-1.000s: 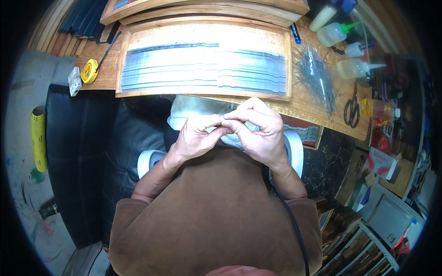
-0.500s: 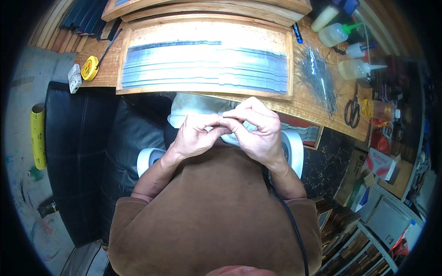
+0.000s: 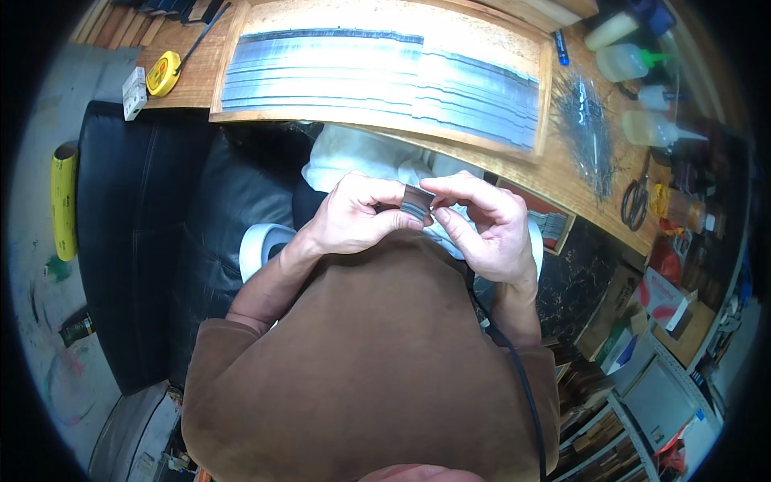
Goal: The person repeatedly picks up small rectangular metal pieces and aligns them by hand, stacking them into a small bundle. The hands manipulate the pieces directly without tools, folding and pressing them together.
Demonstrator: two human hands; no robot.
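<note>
Over my lap, my left hand (image 3: pixel 349 215) pinches a small, flat, dark piece with grey and brown bands (image 3: pixel 416 203) between thumb and fingers. The fingers of my right hand (image 3: pixel 488 229) are closed around the right edge of that piece, its index fingertip by the upper corner and its thumb by the lower part. A tiny bright spot shows by the right thumb; I cannot make out what it is. Beyond my hands, a shallow wooden tray (image 3: pixel 321 117) on the workbench holds overlapping rows of thin grey-blue strips.
On the bench's right lie a bundle of thin dark wires (image 3: pixel 590 136), black-handled scissors (image 3: pixel 634 205), a blue marker (image 3: pixel 561 48) and squeeze bottles (image 3: pixel 622 63). A yellow tape measure (image 3: pixel 165 74) lies at the left. A black sofa (image 3: pixel 116 241) stands left of me.
My hands have moved slightly apart, the right one shifting right, and the banded piece now shows between them. The view has shifted, so the bench and tray sit higher in the picture.
</note>
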